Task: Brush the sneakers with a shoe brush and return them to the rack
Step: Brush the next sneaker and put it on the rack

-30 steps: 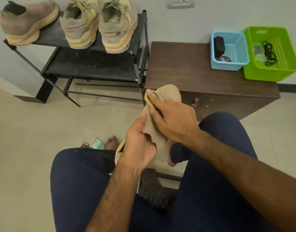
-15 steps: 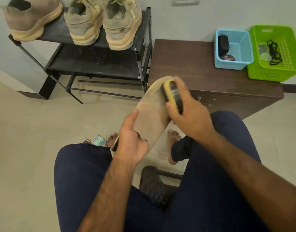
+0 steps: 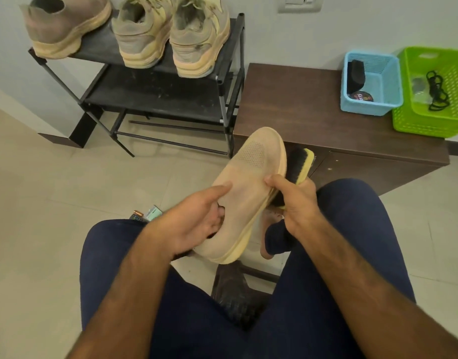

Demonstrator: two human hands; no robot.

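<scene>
Head view: tan knit sneaker [image 3: 248, 193] is showing its upper w/ a pale yellow sole rim, toe pointing to 1 o'clock, hanging over the lap [image 3: 119, 268] mid-frame. The left hand [image 3: 194, 221] is gripping it at 8 o'clock, fingers tucked in the collar, thumb along the upper. The right hand [image 3: 295, 200] is clenching the brush [image 3: 299, 161] (black bristles, yellow back) at the sneaker's 3 o'clock, bristles against its side. Vs 0.5 s ago: sole was facing up; now the upper is facing up.
</scene>
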